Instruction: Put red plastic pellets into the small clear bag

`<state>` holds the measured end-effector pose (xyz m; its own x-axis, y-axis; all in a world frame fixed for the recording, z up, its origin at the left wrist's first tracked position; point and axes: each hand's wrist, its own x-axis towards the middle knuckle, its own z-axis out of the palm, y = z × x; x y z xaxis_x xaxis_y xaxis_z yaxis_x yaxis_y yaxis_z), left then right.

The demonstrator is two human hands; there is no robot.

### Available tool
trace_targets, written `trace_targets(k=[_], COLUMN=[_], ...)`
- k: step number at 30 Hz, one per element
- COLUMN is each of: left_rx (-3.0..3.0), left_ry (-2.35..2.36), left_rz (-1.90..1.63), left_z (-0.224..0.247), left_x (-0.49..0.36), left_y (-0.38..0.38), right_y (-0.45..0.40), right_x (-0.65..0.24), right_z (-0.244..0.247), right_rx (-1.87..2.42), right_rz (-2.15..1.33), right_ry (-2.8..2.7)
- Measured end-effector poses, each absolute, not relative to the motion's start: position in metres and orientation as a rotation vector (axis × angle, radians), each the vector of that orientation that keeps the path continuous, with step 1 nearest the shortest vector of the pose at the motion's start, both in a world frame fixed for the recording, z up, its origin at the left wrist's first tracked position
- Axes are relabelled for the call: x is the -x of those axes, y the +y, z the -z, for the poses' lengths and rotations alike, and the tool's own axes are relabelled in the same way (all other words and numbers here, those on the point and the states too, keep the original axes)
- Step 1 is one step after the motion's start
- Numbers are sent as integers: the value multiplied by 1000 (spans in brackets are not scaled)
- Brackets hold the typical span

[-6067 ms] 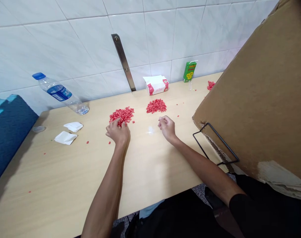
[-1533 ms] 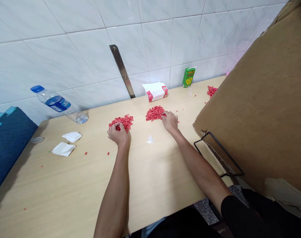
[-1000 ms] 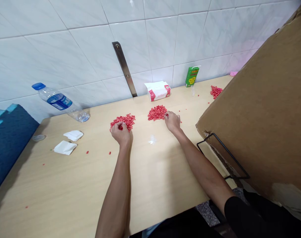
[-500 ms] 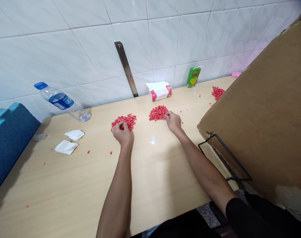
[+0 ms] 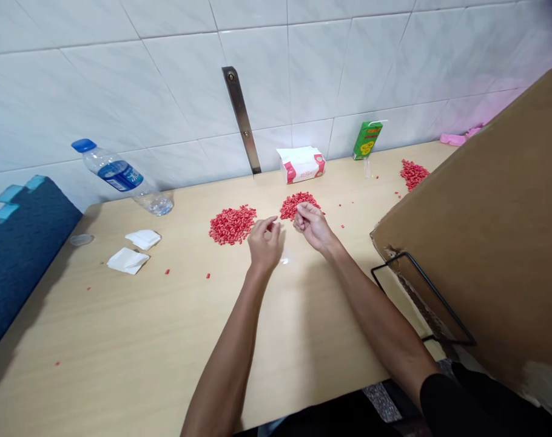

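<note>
Head view, sole entry.

Item: left heap of red pieces, loose, on the pale table; nothing touching it that I can make out.
Item: middle heap of red pieces, its near edge partly behind the right hand.
Item: third heap, farther right, partly hidden by the cardboard.
Item: left hand, between the first two heaps, thumb and forefinger slightly apart; no piece visible between them.
Item: right hand, fingers curled in together, thumb against forefinger; whether they grip a piece, I cannot tell.

Step, by my judgement: fingertip work on the small pieces, hands drawn near each other. The next move would seem to call for a light, exact pinch, without brushing either heap.

Labels: bottle, blue label, pale characters, not legible from here. Tissue pack, white with red panels, small red script, too blurred to read. Drink carton, green, red lettering above a yellow motif, wording unclear.
</note>
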<state>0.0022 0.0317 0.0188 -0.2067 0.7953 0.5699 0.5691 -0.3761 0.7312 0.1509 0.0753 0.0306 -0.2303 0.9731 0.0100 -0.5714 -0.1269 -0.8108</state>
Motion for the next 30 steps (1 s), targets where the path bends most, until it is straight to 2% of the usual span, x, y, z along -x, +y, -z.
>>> trace_targets(k=[13, 21, 24, 30], left_rx=[-1718, -1215, -1257, -1824], left_ry=[1487, 1442, 1524, 1803], left_rz=[-1636, -1632, -1621, -1531], left_z=[-26, -16, -12, -8], left_x=[3, 3, 9, 19], left_y=[34, 42, 44, 50], right_y=[72, 78, 87, 107], right_x=[-127, -146, -161, -208], right_z=[-27, -29, -31, -9], right_rx=[739, 779, 912, 1376], right_rz=[-1694, -1681, -1518, -753], right_ry=[-1010, -987, -948, -963])
